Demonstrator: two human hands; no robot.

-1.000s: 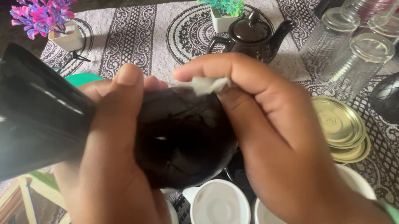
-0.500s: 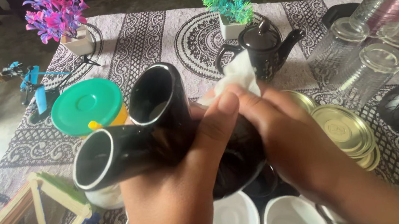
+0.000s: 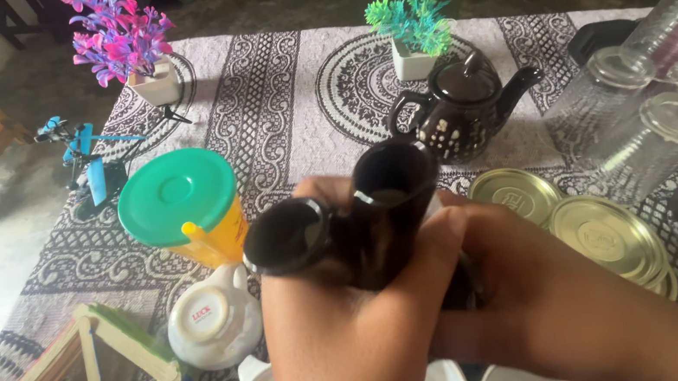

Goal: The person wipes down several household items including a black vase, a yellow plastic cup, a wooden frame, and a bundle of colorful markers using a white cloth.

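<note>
Lowered since half a second ago, the glossy black two-mouthed vase (image 3: pixel 356 223) sits at frame centre, both hands wrapped round it: left hand (image 3: pixel 350 337) at 6 o'clock, right hand (image 3: pixel 545 294) at 4. Likely ceramic: stiff, slippery, breakable; best held round the body.

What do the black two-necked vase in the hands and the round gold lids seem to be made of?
Black vase: probably glazed ceramic, judging by its glossy dark surface with soft highlights on the rims. Gold lids: likely thin metal, with a brushed golden sheen and stamped concentric rings.
</note>
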